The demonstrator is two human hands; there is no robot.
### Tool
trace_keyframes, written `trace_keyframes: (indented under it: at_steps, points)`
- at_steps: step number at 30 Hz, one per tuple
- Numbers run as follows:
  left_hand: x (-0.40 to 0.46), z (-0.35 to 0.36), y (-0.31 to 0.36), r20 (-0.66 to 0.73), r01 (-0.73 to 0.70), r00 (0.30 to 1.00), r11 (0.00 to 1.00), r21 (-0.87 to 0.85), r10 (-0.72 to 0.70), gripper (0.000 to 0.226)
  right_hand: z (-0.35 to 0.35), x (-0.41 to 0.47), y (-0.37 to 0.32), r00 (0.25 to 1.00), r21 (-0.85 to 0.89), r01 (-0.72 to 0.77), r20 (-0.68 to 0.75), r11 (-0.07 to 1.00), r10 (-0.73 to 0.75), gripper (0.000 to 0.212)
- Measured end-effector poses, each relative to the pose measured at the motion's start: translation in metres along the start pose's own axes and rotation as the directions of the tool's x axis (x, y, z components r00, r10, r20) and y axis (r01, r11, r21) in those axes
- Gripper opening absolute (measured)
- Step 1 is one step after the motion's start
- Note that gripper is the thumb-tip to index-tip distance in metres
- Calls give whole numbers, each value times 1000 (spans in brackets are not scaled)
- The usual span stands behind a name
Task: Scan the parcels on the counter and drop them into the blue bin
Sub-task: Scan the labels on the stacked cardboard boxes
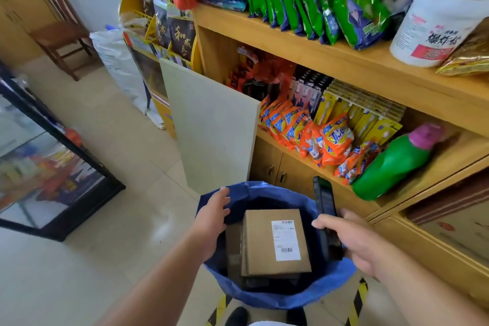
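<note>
Blue bin [277, 296] holds a parcel [275, 242]; left hand [215, 209] spread, right hand [356, 242] gripping scanner [325, 209] beside shelves [344, 61].

Pale tiled floor [111, 156], carrying a blue fabric bin [277, 296], a black-framed glass display case [53, 167], a dark wooden chair [60, 34] and a white sack [119, 61]. Yellow-black hazard tape [357, 302] stuck down beside the bin. Light wooden shelving unit [344, 61] standing along the right side.
</note>
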State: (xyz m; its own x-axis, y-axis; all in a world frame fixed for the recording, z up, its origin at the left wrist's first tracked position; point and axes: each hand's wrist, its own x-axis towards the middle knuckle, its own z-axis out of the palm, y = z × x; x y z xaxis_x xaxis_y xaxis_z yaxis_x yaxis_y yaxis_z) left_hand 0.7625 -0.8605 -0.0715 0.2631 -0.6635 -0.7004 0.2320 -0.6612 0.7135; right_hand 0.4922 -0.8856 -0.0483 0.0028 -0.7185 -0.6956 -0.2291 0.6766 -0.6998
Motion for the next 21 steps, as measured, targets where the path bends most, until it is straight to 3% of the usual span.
trace_keyframes:
  at_steps: [6, 9, 13, 21]
  points:
    - [-4, -6, 12, 78, -9, 997, 1000, 28, 7, 37, 14, -13, 2, 998, 16, 20, -64, 1000, -19, 36]
    - [-6, -5, 18, 133, 24, 991, 998, 53, -31, 54, 17, -23, 6, 992, 30, 26, -121, 999, -22, 33]
    - [-8, 4, 20, 214, -12, 977, 992, 123, -14, 54, 17, -45, 22, 981, 66, 27, -196, 997, -14, 34]
    - [-30, 68, -11, 488, -168, 872, 925, 342, -22, 37, -13, -116, 80, 912, 207, 0, -400, 978, 85, 18]
